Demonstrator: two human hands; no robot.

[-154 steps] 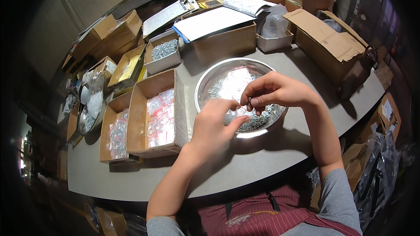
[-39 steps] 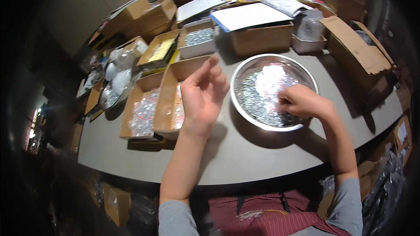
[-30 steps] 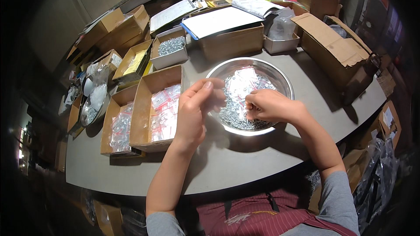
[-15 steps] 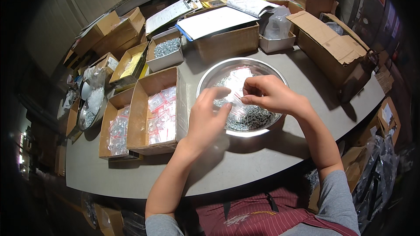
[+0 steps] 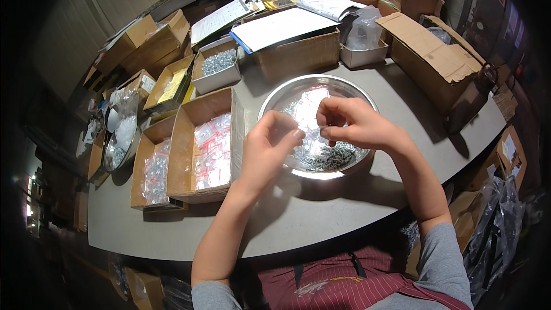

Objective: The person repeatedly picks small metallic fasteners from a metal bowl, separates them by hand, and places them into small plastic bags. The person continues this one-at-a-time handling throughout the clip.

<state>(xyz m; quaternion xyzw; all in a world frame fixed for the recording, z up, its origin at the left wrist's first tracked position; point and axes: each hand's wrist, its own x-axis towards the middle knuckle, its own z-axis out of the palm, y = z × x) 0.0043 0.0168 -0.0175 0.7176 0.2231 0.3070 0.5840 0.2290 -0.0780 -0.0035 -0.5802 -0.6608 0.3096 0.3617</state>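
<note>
A round steel bowl (image 5: 267, 99) holds a heap of small grey screws (image 5: 333, 158) and several small clear plastic bags with red seal lines (image 5: 314, 96). Over the left part of the bowl is my left hand (image 5: 268, 142), its thumb and fingertips pinched together. My right hand (image 5: 359, 125) hangs over the right side, fingers curled and thumb pressed to them. The two pinches face each other a short gap apart. What lies in either pinch is too small to make out against the shiny bags below.
Left of the bowl stand two open cardboard boxes (image 5: 177, 155) of small filled bags. Behind them are a white box of screws (image 5: 219, 62) and a yellow-lined box (image 5: 172, 85). Papers on a clipboard (image 5: 287, 30) cover a carton. A large flapped carton (image 5: 430, 51) and dark bottle (image 5: 473, 100) stand right.
My left hand's thumb and fingers, apart before, have come together in a pinch. My right hand has stayed nearly in place over the bowl, its fingers slightly shifted.
</note>
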